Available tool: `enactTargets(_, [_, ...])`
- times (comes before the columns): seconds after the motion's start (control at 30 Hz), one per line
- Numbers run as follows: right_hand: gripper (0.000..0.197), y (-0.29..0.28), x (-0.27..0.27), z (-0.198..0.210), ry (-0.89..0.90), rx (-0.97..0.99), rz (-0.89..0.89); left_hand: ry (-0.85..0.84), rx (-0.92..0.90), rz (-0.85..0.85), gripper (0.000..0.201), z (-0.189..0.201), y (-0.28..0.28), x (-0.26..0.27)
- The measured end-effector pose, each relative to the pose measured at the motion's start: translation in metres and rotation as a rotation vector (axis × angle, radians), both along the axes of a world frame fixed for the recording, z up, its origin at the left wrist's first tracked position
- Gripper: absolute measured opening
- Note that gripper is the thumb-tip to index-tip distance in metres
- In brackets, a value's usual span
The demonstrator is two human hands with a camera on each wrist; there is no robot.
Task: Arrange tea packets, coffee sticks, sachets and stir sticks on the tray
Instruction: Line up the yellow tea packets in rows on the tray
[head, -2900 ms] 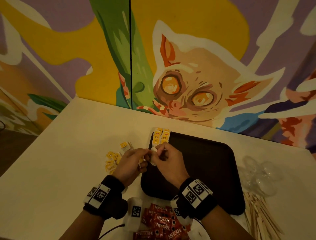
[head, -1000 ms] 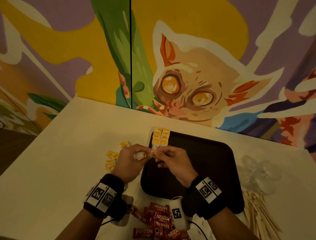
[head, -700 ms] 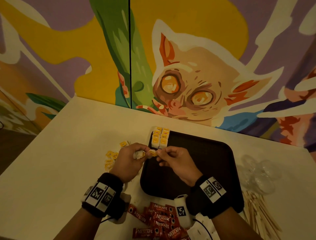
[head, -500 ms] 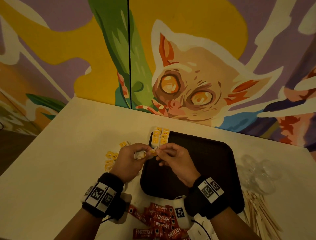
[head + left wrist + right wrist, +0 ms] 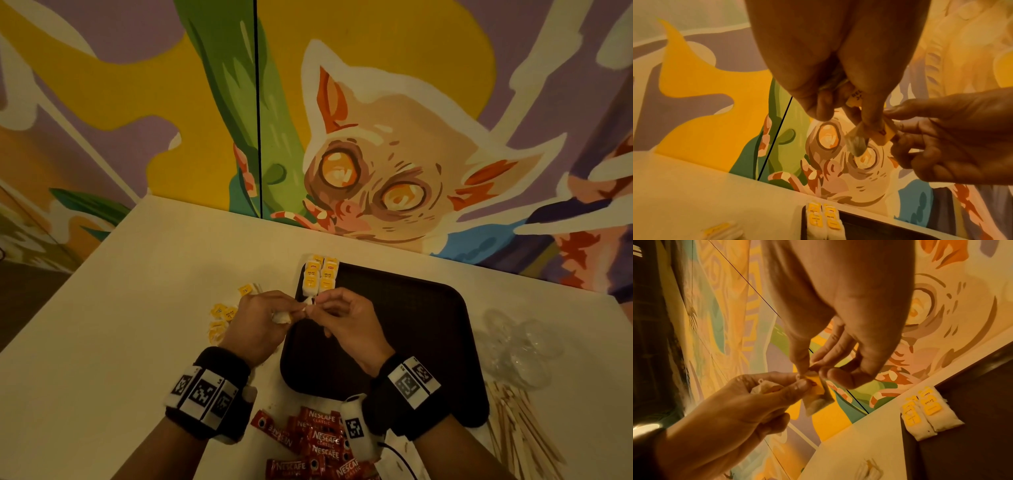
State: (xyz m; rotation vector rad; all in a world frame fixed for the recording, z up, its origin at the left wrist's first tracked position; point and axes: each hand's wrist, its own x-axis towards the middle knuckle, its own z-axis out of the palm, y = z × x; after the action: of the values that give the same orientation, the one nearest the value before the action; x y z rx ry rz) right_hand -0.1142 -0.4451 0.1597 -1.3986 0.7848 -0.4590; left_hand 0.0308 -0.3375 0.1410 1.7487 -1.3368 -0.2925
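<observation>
While both hands have stayed raised over the tray's (image 5: 428, 308) near-left corner, left hand (image 5: 255, 325) and right hand (image 5: 352, 327) now pinch one tea bag (image 5: 818, 395) between them; placement beside the rows (image 5: 320, 277) likely follows.

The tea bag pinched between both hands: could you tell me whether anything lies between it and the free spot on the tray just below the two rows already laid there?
Nothing visible does. The tea bag hangs in the air, pinched by the left hand and the right hand. The tray is bare below the rows of tea bags at its far left corner.
</observation>
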Motion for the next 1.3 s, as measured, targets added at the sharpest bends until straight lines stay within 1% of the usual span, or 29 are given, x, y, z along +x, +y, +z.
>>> enactTargets(0.1, [0.020, -0.001, 0.000, 0.000, -0.019, 0.057, 0.019, 0.025, 0.012, -0.007, 0.014, 0.000, 0.000, -0.001])
enactTargets(0.23, [0.021, 0.000, 0.000, 0.000, -0.071, 0.201, 0.020, 0.047, 0.029, -0.021, 0.012, 0.000, -0.001, -0.002])
enactTargets(0.4, [0.025, 0.001, 0.001, 0.000, -0.167, 0.401, -0.038, 0.141, 0.015, -0.005, 0.008, 0.007, -0.003, -0.005])
enactTargets(0.5, [0.024, 0.001, 0.001, -0.001, -0.185, 0.416, -0.066, 0.178, 0.024, 0.018, 0.008, 0.007, -0.003, -0.006])
enactTargets(0.63, [0.019, -0.002, -0.001, -0.002, -0.161, 0.293, -0.135, 0.222, 0.060, 0.031, 0.005, 0.006, -0.002, -0.006])
enactTargets(0.8, [0.013, -0.006, -0.008, 0.002, -0.082, -0.047, -0.124, 0.238, 0.030, 0.087, 0.004, 0.014, -0.001, -0.011])
enactTargets(0.9, [0.012, -0.008, -0.009, 0.010, -0.079, -0.210, -0.096, 0.227, -0.001, 0.087, 0.013, 0.017, -0.001, -0.012])
enactTargets(1.0, [0.015, -0.011, -0.010, 0.019, -0.099, -0.311, -0.064, 0.236, -0.026, 0.069, 0.014, 0.015, -0.002, -0.009])
enactTargets(1.07, [0.017, -0.012, -0.011, 0.025, -0.087, -0.381, -0.032, 0.224, -0.030, 0.056, 0.022, 0.016, -0.002, -0.008])
enactTargets(1.13, [0.016, -0.014, -0.012, 0.031, -0.075, -0.433, -0.002, 0.225, -0.030, 0.036, 0.023, 0.018, -0.003, -0.009])
enactTargets(1.23, [0.015, -0.016, -0.011, 0.041, -0.063, -0.463, 0.020, 0.243, -0.023, 0.006, 0.023, 0.019, -0.003, -0.009])
enactTargets(1.3, [0.016, -0.020, -0.007, 0.044, -0.081, -0.442, 0.021, 0.265, -0.017, -0.016, 0.022, 0.022, -0.003, -0.010])
